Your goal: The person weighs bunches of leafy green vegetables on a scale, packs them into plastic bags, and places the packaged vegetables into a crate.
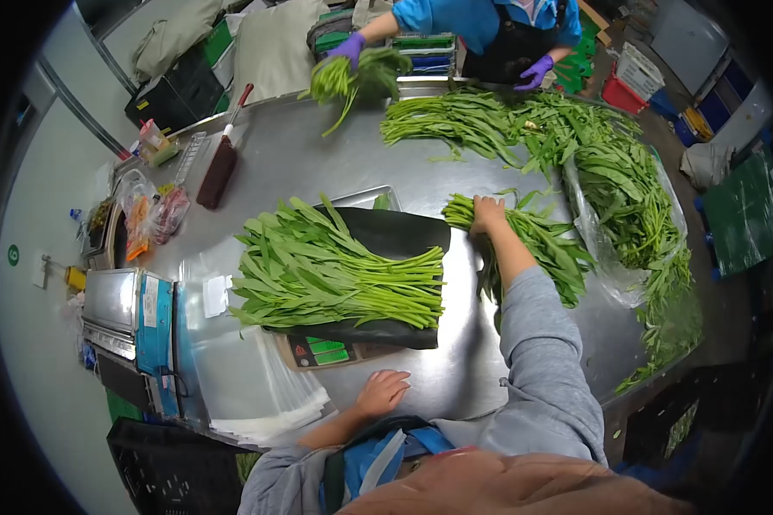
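- The right hand [489, 215] is closed over the stems of a loose bunch of greens [545, 245], near their cut ends; the bunch lies on the metal table [292, 163], with its leaves spread to the right.
- The left hand [383, 393] is open and holds nothing, its fingers a little bent, just beside the weighing scale [325, 350].
- A thick pile of greens [343, 270] lies on a black sheet [395, 230] over this scale; its leaves point to the left, its stems to the right.
- To my eye, one bunch is light, but the full pile has some weight. The stems look quite stiff, while the leaves are soft, thin and easy to bruise or tear.
- The good place to hold is the stem part, gathered gently with the whole hand – wet stems could slide a little. If the pile is lifted, the leaf side probably hangs down, so it needs support from below.
- Clear plastic bags [266, 386] lie at the left, and a big heap of greens [627, 189] is at the right.
- Across the table, another person [481, 34] holds a small bunch [352, 81] in a gloved hand [349, 50]
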Tool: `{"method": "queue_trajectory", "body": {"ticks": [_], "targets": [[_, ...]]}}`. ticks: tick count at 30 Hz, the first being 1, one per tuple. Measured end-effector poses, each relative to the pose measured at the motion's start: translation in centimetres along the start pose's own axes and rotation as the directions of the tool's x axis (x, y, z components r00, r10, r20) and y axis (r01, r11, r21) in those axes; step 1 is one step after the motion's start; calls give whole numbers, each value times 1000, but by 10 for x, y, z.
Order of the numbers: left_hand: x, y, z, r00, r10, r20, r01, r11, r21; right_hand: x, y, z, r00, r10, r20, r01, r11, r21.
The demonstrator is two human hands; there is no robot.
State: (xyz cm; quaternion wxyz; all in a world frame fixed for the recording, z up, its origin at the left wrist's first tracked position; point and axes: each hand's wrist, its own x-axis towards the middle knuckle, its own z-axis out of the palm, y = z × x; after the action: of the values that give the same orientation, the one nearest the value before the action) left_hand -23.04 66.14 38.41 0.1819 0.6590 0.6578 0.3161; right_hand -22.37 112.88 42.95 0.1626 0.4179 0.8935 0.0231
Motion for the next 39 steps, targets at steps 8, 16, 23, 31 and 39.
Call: {"method": "queue_trajectory", "body": {"ticks": [8, 16, 23, 31, 39], "targets": [[-1, 2, 3, 1000, 11, -5, -11, 1000, 3, -41, 3, 27, 954, -222, -204, 264, 940, 214], [-9, -8, 17, 996, 48, -81, -48, 999, -5, -219, 60, -51, 734, -415, -538, 553, 824, 119], [46, 52, 34, 800, -153, 581, 562, -147, -814, -378, 3, -30, 208, -805, -556, 888, 393, -237], [27, 58, 89, 635, 18, 773, 722, -370, -584, -481, -17, 92, 920, -51, -389, 229, 875, 426], [50, 109, 100, 647, -133, 751, 743, -110, -660, -472, -50, 136, 901, -110, 419, -303, -851, 429]]}}
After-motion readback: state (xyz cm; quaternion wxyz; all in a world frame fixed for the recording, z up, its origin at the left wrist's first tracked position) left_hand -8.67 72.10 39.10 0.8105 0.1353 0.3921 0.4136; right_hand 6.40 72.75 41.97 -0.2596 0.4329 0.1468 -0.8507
